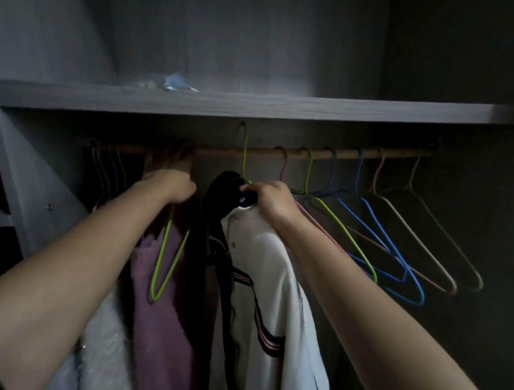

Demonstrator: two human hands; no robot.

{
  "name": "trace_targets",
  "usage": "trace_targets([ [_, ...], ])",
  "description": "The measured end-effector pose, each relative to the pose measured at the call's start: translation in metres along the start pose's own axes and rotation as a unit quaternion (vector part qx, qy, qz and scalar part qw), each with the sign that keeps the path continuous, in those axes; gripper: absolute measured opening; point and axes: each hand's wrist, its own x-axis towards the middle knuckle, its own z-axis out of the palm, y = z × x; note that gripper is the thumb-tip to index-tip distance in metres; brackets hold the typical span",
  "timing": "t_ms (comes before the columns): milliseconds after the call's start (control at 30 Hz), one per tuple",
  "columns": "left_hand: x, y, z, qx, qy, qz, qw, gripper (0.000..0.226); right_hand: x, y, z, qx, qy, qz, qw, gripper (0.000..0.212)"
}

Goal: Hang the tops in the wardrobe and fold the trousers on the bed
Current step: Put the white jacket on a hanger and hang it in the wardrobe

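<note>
Here our right hand [268,201] pinches the white top [271,277] at its collar, just under the rod [261,151], hook [245,151] raised. It looks soft and light, so we grip the hanger neck. Our left hand [169,185] clutches the purple top [168,297].

white top [269,293]: stripes pink, maybe navy | purple top [170,313] | lime hanger [244,152] | grey shelf [227,107]

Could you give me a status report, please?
Left hand grips purple top. Right hand holds white top at collar, hook up by rail. Empty hangers hang right.
</note>
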Motion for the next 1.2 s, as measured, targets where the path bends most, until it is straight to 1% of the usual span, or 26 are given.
trace_targets([
  [67, 0.001, -0.009, 0.015, -0.03, 0.009, 0.009, 0.999, 0.093, 0.017, 0.013, 0.013, -0.015, 0.021, 0.019, 0.999, 0.019],
  [167, 0.003, -0.014, 0.028, -0.061, 0.042, 0.021, 0.997, 0.091, 0.025, 0.045, 0.036, 0.012, 0.024, 0.072, 0.997, 0.017],
  [267, 0.005, -0.015, 0.034, -0.062, 0.078, 0.04, 0.994, 0.09, 0.024, 0.056, 0.048, -0.062, 0.025, 0.049, 0.997, 0.03],
  [333, 0.006, -0.018, 0.038, -0.056, 0.093, 0.046, 0.993, 0.091, 0.022, 0.051, 0.048, -0.118, 0.009, 0.04, 0.992, 0.038],
  [400, 0.005, -0.019, 0.041, -0.058, 0.092, 0.048, 0.993, 0.091, 0.019, 0.049, 0.043, -0.16, -0.02, 0.038, 0.986, 0.038],
  [467, 0.004, -0.017, 0.041, -0.062, 0.084, 0.044, 0.994, 0.091, 0.014, 0.049, 0.035, -0.156, -0.03, 0.041, 0.987, 0.037],
  [533, 0.005, -0.014, 0.035, -0.066, 0.059, 0.029, 0.996, 0.09, 0.007, 0.05, 0.023, -0.148, -0.023, 0.043, 0.988, 0.038],
  [567, 0.007, -0.012, 0.03, -0.064, 0.04, 0.021, 0.997, 0.088, 0.002, 0.049, 0.016, -0.164, -0.021, 0.04, 0.985, 0.039],
  [600, 0.008, -0.011, 0.024, -0.058, 0.017, 0.015, 0.998, 0.083, -0.004, 0.047, 0.007, -0.204, -0.014, 0.023, 0.979, 0.04],
  [667, 0.004, -0.003, 0.006, -0.058, -0.031, -0.004, 0.998, 0.069, -0.018, 0.043, -0.014, -0.319, 0.029, -0.037, 0.947, 0.041],
  [700, -0.002, 0.003, -0.002, -0.064, -0.041, -0.013, 0.997, 0.062, -0.026, 0.042, -0.026, -0.357, 0.065, -0.073, 0.929, 0.038],
  [733, -0.011, 0.011, -0.006, -0.073, -0.028, -0.017, 0.997, 0.056, -0.035, 0.042, -0.038, -0.379, 0.101, -0.107, 0.913, 0.036],
  [767, -0.023, 0.02, -0.008, -0.088, 0.013, -0.011, 0.996, 0.053, -0.042, 0.044, -0.051, -0.4, 0.138, -0.141, 0.895, 0.036],
  [800, -0.037, 0.031, -0.007, -0.101, 0.071, 0.005, 0.992, 0.051, -0.052, 0.048, -0.065, -0.425, 0.173, -0.169, 0.872, 0.037],
  [867, -0.061, 0.054, 0.0, -0.124, 0.156, 0.047, 0.979, 0.051, -0.067, 0.061, -0.089, -0.478, 0.212, -0.204, 0.828, 0.042],
  [900, -0.073, 0.068, 0.005, -0.141, 0.179, 0.074, 0.971, 0.053, -0.076, 0.069, -0.101, -0.502, 0.22, -0.196, 0.814, 0.045],
  [1033, -0.124, 0.124, 0.029, -0.19, 0.225, 0.182, 0.938, 0.055, -0.129, 0.108, -0.142, -0.551, 0.257, -0.126, 0.784, 0.055],
  [1100, -0.149, 0.151, 0.046, -0.212, 0.215, 0.212, 0.929, 0.058, -0.166, 0.127, -0.159, -0.575, 0.275, -0.104, 0.764, 0.057],
  [1200, -0.186, 0.192, 0.077, -0.253, 0.162, 0.238, 0.924, 0.063, -0.232, 0.155, -0.183, -0.609, 0.287, -0.046, 0.738, 0.06],
])
